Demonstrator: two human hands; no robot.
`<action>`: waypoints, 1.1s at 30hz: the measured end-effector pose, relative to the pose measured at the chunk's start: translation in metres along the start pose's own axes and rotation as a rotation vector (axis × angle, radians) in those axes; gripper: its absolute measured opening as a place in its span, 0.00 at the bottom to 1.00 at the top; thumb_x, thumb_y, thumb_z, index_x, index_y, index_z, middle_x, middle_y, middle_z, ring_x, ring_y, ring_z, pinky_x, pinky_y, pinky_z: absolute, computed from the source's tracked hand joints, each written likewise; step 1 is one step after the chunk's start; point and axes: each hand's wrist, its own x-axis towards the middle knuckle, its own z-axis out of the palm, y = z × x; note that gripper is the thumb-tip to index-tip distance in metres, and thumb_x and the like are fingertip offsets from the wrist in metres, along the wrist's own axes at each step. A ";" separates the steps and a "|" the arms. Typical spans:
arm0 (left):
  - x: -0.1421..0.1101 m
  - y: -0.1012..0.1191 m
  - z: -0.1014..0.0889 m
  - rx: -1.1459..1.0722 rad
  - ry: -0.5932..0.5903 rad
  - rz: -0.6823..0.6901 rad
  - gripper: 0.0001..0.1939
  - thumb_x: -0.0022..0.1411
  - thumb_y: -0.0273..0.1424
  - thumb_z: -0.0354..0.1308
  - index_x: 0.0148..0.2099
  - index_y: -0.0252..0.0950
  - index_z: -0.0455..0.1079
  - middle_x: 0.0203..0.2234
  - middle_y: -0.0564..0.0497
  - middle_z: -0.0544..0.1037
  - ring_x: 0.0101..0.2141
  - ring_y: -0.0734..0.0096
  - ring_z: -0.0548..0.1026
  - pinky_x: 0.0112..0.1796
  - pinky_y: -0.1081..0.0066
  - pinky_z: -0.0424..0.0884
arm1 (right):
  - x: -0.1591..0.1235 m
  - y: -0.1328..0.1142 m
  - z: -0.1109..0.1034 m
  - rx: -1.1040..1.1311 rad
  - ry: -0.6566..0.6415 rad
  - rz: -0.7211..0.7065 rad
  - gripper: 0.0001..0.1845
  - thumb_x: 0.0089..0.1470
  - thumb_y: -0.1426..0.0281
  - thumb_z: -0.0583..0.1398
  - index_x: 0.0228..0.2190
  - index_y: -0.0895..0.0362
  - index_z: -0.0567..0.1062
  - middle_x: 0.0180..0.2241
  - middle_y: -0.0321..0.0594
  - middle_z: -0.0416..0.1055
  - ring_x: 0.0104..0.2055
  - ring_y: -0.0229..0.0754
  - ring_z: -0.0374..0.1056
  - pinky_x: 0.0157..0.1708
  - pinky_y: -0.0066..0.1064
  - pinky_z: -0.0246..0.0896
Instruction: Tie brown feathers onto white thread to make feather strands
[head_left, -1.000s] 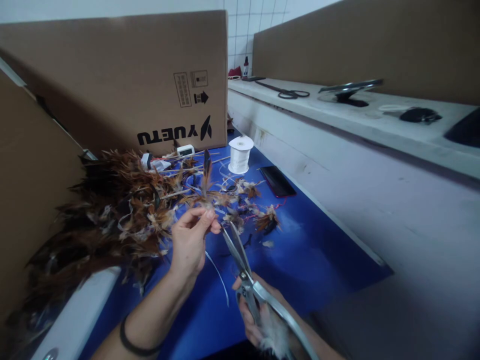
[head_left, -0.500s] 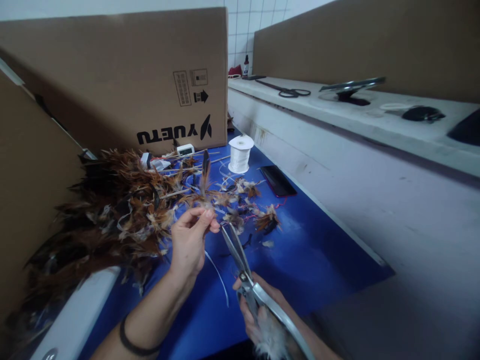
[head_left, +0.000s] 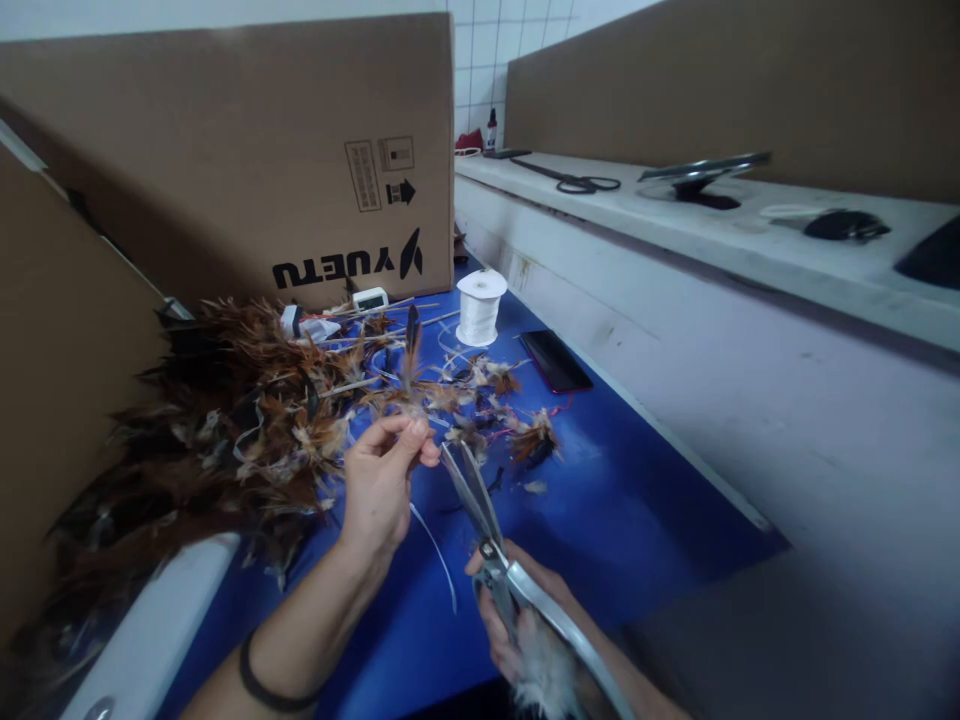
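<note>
Between thumb and fingertips, my left hand (head_left: 386, 470) pinches a brown-and-dark feather (head_left: 412, 350) that stands upright above the fingers. My right hand (head_left: 502, 610) grips a pair of metal scissors (head_left: 480, 510), blades parted slightly and tips close beside my left fingertips. A fluffy pale feather (head_left: 544, 665) shows at the scissor handles, by my right palm; how it is held is hidden. A thin white ribbon (head_left: 436, 555) trails below my left hand. Left of my hands lies a large pile of brown and black feathers (head_left: 247, 430).
Small feather bunches (head_left: 534, 440), a white ribbon spool (head_left: 481, 310) and a dark phone (head_left: 556, 362) lie on the blue table (head_left: 600, 500). A cardboard box (head_left: 225, 150) stands behind. On the right ledge (head_left: 630, 215) are black scissors (head_left: 577, 184) and a propped device (head_left: 705, 172).
The scissor blades are parted a little wider than before. My left hand and the feather stay almost in place.
</note>
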 end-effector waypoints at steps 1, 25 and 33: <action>0.000 0.000 0.000 -0.002 -0.001 -0.002 0.10 0.44 0.29 0.68 0.28 0.31 0.70 0.19 0.53 0.75 0.18 0.82 0.70 0.23 0.79 0.68 | 0.000 -0.002 0.001 0.001 0.003 0.007 0.28 0.48 0.50 0.59 0.45 0.56 0.64 0.25 0.32 0.59 0.21 0.28 0.52 0.21 0.24 0.49; -0.003 0.001 0.001 -0.010 -0.022 -0.037 0.11 0.43 0.30 0.69 0.27 0.31 0.71 0.17 0.54 0.74 0.17 0.81 0.69 0.22 0.79 0.68 | 0.010 -0.010 0.013 -0.051 0.045 -0.054 0.21 0.56 0.56 0.53 0.42 0.60 0.64 0.10 0.24 0.56 0.10 0.28 0.48 0.11 0.19 0.49; -0.003 0.000 0.001 0.002 -0.029 -0.027 0.10 0.43 0.30 0.68 0.27 0.32 0.71 0.18 0.53 0.75 0.18 0.81 0.70 0.23 0.79 0.68 | 0.009 -0.019 0.013 -0.036 0.096 -0.018 0.22 0.56 0.55 0.53 0.41 0.61 0.66 0.08 0.23 0.54 0.08 0.28 0.47 0.09 0.20 0.50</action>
